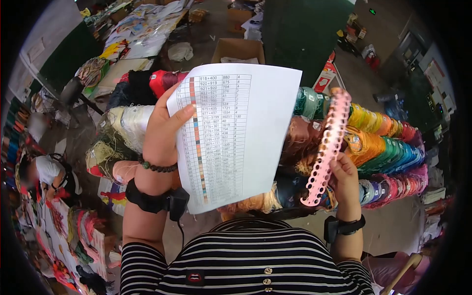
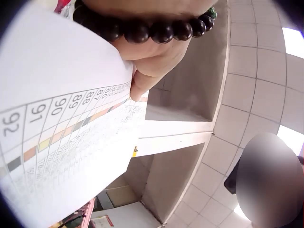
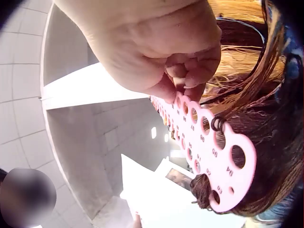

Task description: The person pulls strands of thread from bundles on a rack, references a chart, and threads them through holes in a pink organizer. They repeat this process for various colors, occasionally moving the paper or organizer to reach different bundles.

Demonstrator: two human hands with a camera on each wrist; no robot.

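Observation:
My left hand [image 1: 161,125] holds up a white printed sheet [image 1: 268,132], its thumb laid over the left side beside a column of small color blocks. Rows of numbers fill a table on that sheet; rows around 87 to 92 show in the left wrist view. At the right, my right hand [image 1: 345,179] pinches the edge of a long pink thread card [image 1: 330,142] with holes down both sides. Numbers are printed beside its holes in the right wrist view, where a dark brown thread tuft [image 3: 201,186] is tied through one hole.
Rows of colored thread skeins [image 1: 388,147] lie beyond my hands, with cream skeins [image 1: 135,123] at the left. A cardboard box [image 1: 238,49] stands farther back. Another person [image 1: 49,172] is at the far left, near a table of threads.

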